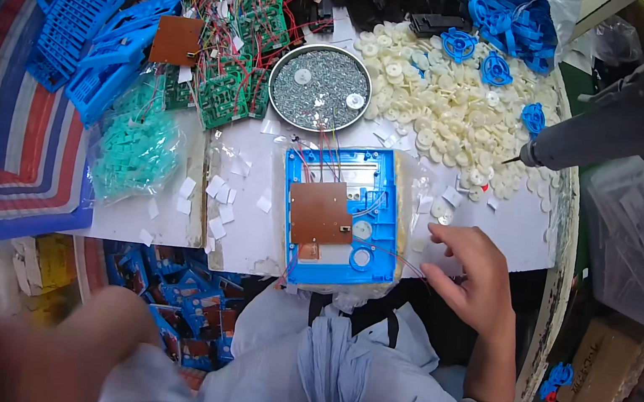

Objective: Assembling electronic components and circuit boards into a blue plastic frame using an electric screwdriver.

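Observation:
In front of me a blue plastic casing (384,237) lies open-side up on a wrapped pad at the table's near edge. A brown circuit board (322,213) rests over its left part, with thin red wires running out. White round gear (361,230) and a blue ring (362,258) sit inside the casing. My right hand (479,280) is just right of the casing, thumb and forefinger apart, its thumb beside the end of a thin wire (402,259). Low on the left, away from the table, my left hand (61,336) is smeared by motion; its fingers cannot be made out.
A round tin of screws (314,119) stands behind the casing. Cream plastic gears (442,93) are heaped at back right, beneath a hanging electric screwdriver (624,124). Green boards with wires (229,92), blue plastic parts (72,14) and a bag of teal pieces (140,145) lie left.

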Action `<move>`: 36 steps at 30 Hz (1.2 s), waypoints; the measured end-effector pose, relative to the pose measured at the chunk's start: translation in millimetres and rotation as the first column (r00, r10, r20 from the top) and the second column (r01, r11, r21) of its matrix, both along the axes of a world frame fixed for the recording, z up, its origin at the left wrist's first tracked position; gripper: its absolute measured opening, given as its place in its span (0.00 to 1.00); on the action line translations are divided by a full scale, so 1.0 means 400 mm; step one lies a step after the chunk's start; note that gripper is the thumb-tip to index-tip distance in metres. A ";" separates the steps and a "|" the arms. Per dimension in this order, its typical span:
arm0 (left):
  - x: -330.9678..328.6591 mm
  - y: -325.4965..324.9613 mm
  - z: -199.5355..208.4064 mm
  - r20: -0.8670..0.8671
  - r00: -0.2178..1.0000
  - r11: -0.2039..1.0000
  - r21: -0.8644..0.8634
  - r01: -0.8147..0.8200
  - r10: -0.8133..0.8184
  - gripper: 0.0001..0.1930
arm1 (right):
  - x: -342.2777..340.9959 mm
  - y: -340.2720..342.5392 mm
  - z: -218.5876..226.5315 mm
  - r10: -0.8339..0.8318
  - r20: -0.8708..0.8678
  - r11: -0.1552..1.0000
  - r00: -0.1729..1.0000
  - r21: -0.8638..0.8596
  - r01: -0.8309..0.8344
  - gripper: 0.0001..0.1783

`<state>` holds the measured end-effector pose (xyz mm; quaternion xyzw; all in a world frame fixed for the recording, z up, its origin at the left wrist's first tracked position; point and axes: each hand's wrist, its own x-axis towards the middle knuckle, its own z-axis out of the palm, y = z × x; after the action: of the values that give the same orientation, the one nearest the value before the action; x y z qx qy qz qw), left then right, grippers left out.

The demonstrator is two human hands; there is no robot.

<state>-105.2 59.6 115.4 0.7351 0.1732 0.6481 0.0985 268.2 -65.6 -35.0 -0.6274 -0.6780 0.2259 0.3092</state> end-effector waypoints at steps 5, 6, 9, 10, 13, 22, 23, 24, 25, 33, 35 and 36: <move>0.141 -0.024 -0.374 -0.445 0.870 0.777 -0.616 -0.126 -0.212 0.13 | -0.037 0.054 -0.009 0.023 -0.073 0.998 0.997 0.061 -0.019 0.23; 0.147 -0.043 -0.418 -0.508 0.826 0.804 -0.582 -0.120 -0.244 0.13 | -0.045 0.068 -0.011 0.027 -0.076 0.998 0.997 0.065 -0.022 0.23; 0.159 -0.088 -0.446 -0.636 0.730 0.863 -0.489 -0.129 -0.251 0.14 | -0.067 0.117 -0.004 0.028 -0.071 0.998 0.997 0.061 -0.024 0.20; 0.160 -0.093 -0.445 -0.669 0.705 0.879 -0.457 -0.140 -0.235 0.15 | -0.076 0.137 -0.004 0.028 -0.057 0.998 0.998 0.054 -0.025 0.19; 0.157 -0.094 -0.443 -0.674 0.699 0.879 -0.455 -0.142 -0.237 0.15 | -0.124 0.208 -0.019 -0.007 -0.032 0.998 0.999 0.060 0.009 0.13; 0.164 -0.087 -0.457 -0.626 0.750 0.881 -0.455 -0.128 -0.214 0.12 | -0.239 0.359 -0.048 0.054 0.401 0.989 0.915 -0.150 0.007 0.13; 0.163 -0.086 -0.458 -0.621 0.754 0.881 -0.456 -0.124 -0.216 0.12 | -0.244 0.362 -0.052 0.059 0.425 0.989 0.903 -0.148 0.005 0.12; 0.164 -0.084 -0.457 -0.615 0.758 0.881 -0.458 -0.119 -0.218 0.12 | -0.245 0.361 -0.057 0.043 0.416 0.994 0.909 -0.105 0.001 0.11; 0.164 -0.083 -0.458 -0.610 0.761 0.881 -0.459 -0.114 -0.220 0.12 | -0.243 0.356 -0.063 0.028 0.405 0.998 0.914 -0.062 -0.003 0.11; 0.163 -0.076 -0.464 -0.583 0.778 0.875 -0.475 -0.093 -0.234 0.11 | -0.189 0.333 -0.049 -0.207 -0.455 0.976 0.866 -0.154 0.153 0.06; 0.164 -0.071 -0.464 -0.583 0.779 0.875 -0.475 -0.096 -0.231 0.11 | -0.194 0.307 -0.033 -0.071 -0.399 0.997 0.914 -0.042 0.060 0.06; 0.165 -0.067 -0.465 -0.582 0.781 0.875 -0.474 -0.100 -0.226 0.11 | -0.200 0.290 -0.027 0.021 -0.319 1.000 0.947 0.029 -0.013 0.06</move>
<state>-39.3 32.8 -70.7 0.8641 0.3254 0.3019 0.2373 188.1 50.3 -45.7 -0.5725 -0.6273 0.3182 0.4213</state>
